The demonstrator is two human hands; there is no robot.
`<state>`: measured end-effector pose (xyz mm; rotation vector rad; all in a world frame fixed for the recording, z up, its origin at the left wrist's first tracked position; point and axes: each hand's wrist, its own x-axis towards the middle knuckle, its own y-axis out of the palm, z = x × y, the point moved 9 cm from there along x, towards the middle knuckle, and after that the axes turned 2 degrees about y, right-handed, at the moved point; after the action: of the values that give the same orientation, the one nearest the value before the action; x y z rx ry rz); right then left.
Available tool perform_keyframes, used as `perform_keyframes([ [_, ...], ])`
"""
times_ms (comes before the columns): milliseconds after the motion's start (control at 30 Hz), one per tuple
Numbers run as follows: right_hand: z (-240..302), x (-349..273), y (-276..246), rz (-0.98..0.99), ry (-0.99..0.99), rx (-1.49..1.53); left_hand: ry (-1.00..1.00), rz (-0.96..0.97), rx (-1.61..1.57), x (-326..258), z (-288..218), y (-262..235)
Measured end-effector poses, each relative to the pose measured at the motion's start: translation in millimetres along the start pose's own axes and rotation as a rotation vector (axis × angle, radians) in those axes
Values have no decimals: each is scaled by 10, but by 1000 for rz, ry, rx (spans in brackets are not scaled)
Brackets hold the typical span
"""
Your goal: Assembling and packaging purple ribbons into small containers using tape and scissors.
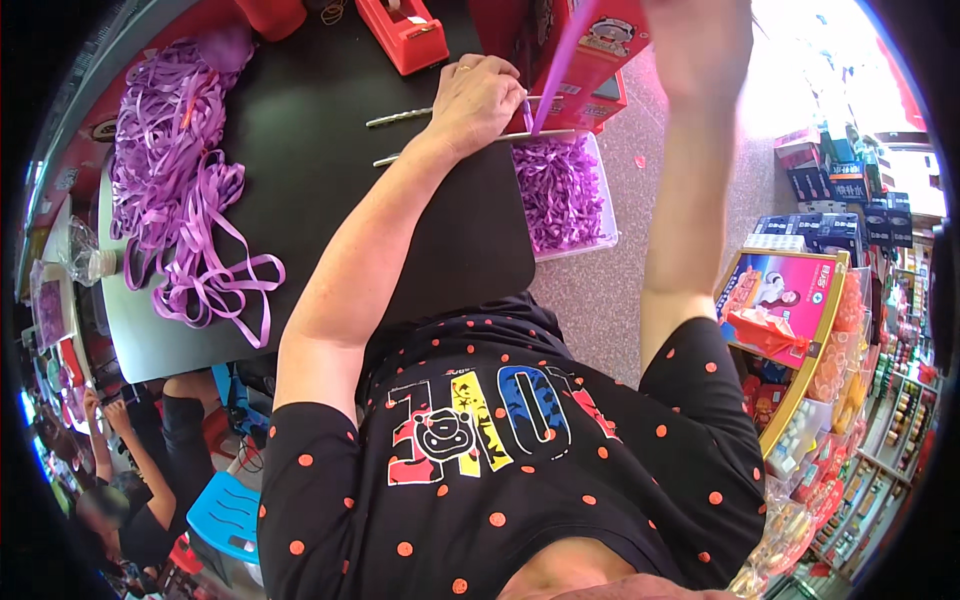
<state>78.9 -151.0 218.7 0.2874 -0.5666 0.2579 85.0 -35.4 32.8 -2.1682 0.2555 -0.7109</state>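
Note:
Two thin metal rods lie across the black table, the upper rod point(400, 117) with a twisted surface and the lower rod point(388, 160) smoother; both reach past its right edge. My left hand point(478, 98) is closed over the upper rod, a bit of purple ribbon at its fingertips. From the rods' right ends a purple ribbon point(562, 70) stretches steeply up to the top of the picture. My right hand point(700, 45) is raised there, smeared by motion, its fingers out of sight. Below the rod ends stands a clear plastic box point(607, 215) filled with short purple ribbon pieces point(555, 190).
A large tangle of purple ribbon point(180, 170) covers the left of the table point(300, 190). A red tape dispenser point(405, 38) stands at the far edge, beside red boxes point(610, 40). Packed goods point(785, 300) line the right; a blue stool point(225, 515) and another person point(150, 500) are lower left.

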Motion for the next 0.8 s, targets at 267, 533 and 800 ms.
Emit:
perform_keyframes([
  [267,-2133,361,-499,-30,512,296,16,-31,-3,-23,-38,-58],
  [533,-3281,-538,-865,-363,787,101,-77,-76,-29,-78,43,-123],
  [800,-3675,-2449,-897,-150,768,-53,27,-104,10,-80,-52,-80],
])
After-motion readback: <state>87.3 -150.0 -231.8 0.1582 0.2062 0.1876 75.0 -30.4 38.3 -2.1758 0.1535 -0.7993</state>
